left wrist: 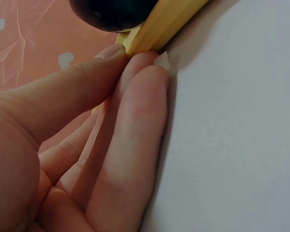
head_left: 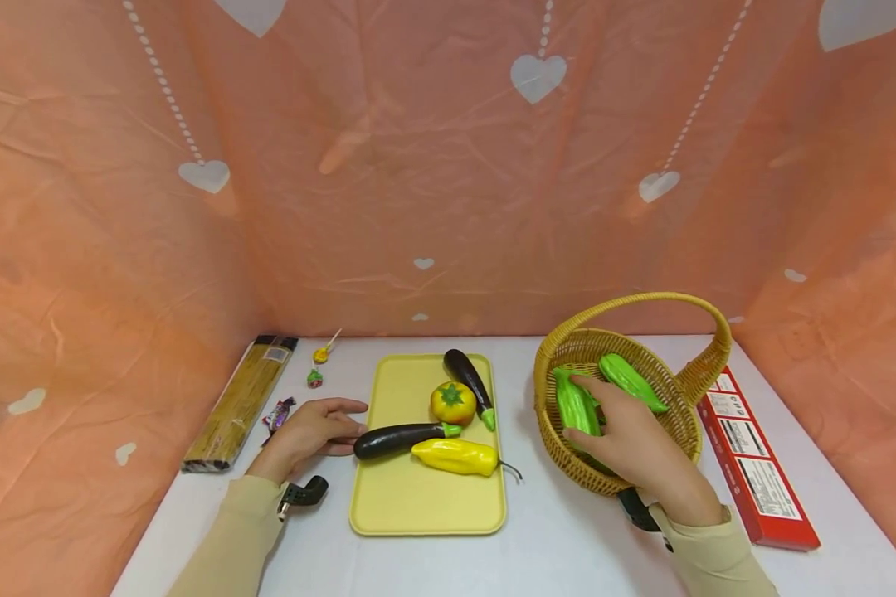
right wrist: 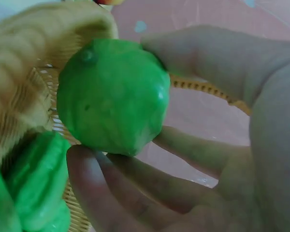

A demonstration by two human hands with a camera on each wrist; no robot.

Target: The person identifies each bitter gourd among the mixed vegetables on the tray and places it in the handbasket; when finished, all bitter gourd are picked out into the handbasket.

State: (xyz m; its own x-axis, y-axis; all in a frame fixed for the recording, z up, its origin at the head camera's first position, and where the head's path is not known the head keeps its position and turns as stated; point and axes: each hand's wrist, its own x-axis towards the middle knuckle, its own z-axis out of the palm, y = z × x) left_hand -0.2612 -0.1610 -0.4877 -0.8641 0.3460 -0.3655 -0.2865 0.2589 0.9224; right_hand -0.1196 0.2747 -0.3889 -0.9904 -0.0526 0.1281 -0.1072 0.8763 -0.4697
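Note:
My right hand [head_left: 642, 435] reaches into a wicker basket [head_left: 578, 473] and grips a bright green ridged bitter melon [right wrist: 113, 96] between thumb and fingers. A second bitter melon [head_left: 635, 383] lies deeper in the basket. At the left edge of a yellow tray [head_left: 426, 507], my left hand [head_left: 314, 435] pinches the rim, as the left wrist view shows. The tray bears a dark eggplant [head_left: 396, 440] close to my left fingertips, another eggplant [head_left: 466, 381] at its far right, a yellow pepper [head_left: 455, 458] and a round yellow-orange tomato [head_left: 453, 404].
Left of the tray lie two lollipops [head_left: 321, 355] [head_left: 314, 378], a purple-wrapped candy [head_left: 278, 414] and a long brown packet [head_left: 242, 406]. Beside the basket on the right lies a red box [head_left: 754, 464]. The basket's tall handle [head_left: 664, 297] arches over it. Pink cloth surrounds the table.

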